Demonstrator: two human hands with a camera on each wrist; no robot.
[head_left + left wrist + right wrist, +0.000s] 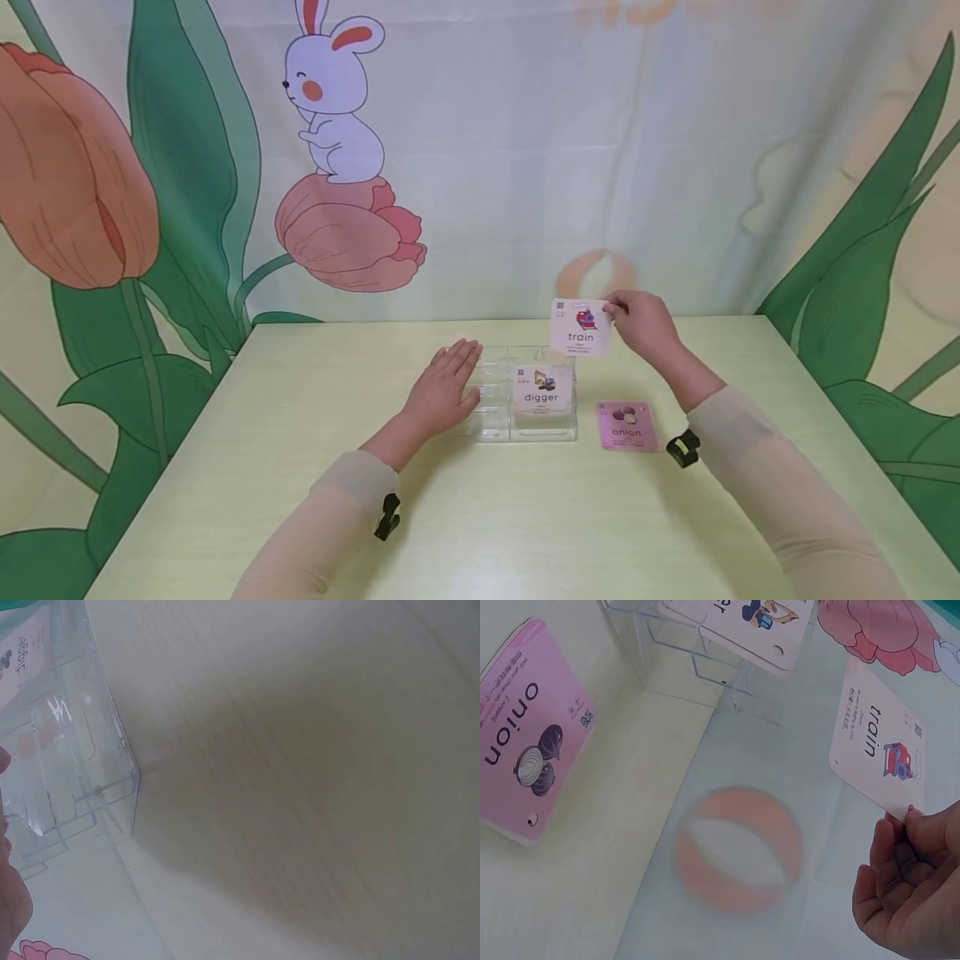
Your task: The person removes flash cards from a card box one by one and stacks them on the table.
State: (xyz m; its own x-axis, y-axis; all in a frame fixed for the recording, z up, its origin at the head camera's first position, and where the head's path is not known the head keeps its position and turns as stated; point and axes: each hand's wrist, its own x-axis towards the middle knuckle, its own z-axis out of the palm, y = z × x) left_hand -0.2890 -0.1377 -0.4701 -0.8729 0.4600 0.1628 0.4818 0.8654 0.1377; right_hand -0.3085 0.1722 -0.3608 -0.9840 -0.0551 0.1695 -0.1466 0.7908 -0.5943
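Between thumb and fingers, my right hand (pixel 643 325) pinches the edge of a pale pink train card (pixel 581 327), held up over the rack's back right corner. The clear plastic tiered rack (pixel 542 434) has two columns of slots. A digger card (pixel 542 390) stands in its right column. My left hand (pixel 444 390) lies with straight fingers along the rack's left side. In the left wrist view only a sliver of that hand (pixel 10 892) shows beside the clear tiers. The right wrist view shows the train card (pixel 879 742) gripped at one corner.
A stack of pink cards with an onion card (pixel 627 427) on top lies on the table right of the rack. The pale wooden table (pixel 300 500) ends at a printed curtain (pixel 487 167) with a rabbit and tulips. A black wrist strap (pixel 683 448) hangs by the right sleeve.
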